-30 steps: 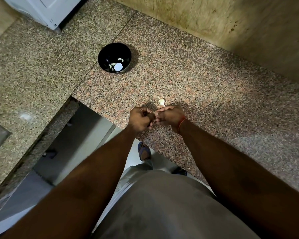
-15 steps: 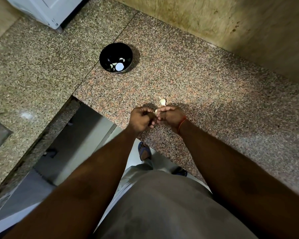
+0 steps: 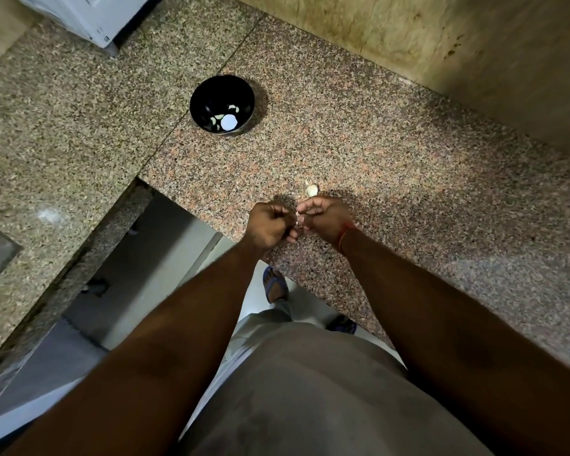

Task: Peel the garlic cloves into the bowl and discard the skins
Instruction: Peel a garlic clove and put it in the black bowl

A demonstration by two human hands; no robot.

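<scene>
Closely, garlic clove (image 3: 297, 218) pinched between left hand (image 3: 270, 225), right hand (image 3: 326, 217)

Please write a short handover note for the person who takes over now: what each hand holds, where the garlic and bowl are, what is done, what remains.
Left hand and right hand: both pinch one small garlic clove between them, above the counter's front edge.
Black bowl: farther back on the granite counter, with a few pale peeled pieces inside.
Garlic pieces: on the counter just beyond the right hand; peeled or not, unclear.
Left: finish this clove, drop it in the bowl, discard skins.
</scene>
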